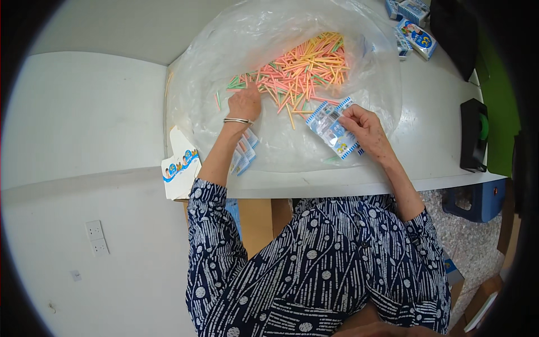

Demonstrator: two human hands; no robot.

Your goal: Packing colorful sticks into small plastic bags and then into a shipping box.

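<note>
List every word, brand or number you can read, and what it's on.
Printing shows, but I won't copy it out:
Blue-and-white boxes, upper right: bold logo lettering.
Striped sachet in the right hand: print too small to read.
Sachets beside the left forearm: too small, partly hidden.
White cardboard, left: emblems, any lettering too small to read.

White table (429,121) beneath plastic bag (224,50) and small boxes (417,38)
</note>
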